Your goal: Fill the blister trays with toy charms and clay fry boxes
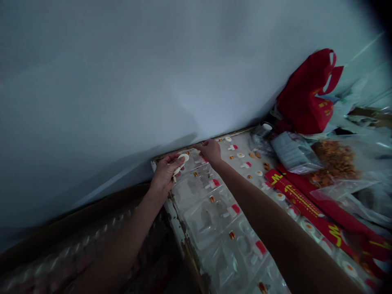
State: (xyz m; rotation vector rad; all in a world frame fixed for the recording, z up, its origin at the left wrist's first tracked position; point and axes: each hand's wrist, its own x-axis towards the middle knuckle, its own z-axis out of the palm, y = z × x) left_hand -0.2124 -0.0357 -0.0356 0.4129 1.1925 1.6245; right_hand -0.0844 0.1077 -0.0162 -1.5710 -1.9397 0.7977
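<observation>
- Grips white pieces [184, 157], a round disc uppermost, between thumb and fingers of the left hand [167, 171] — above the table's [187, 250] far left corner.
- Reaches with the right hand [211, 150] over the far end of the clear blister trays [192, 218], fingers bent — cannot tell if grasping anything.
- Has miniature hamburgers [232, 235] and red-topped ice-pop pieces [260, 247] laid along the trays, with fried-egg pieces [280, 197] farther right.

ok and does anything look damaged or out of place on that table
Yes: the long white-painted table edge below the left hand, beside the clear plastic trays, looks damaged; its coating is patchy and flaked, with darker material showing through.
</observation>
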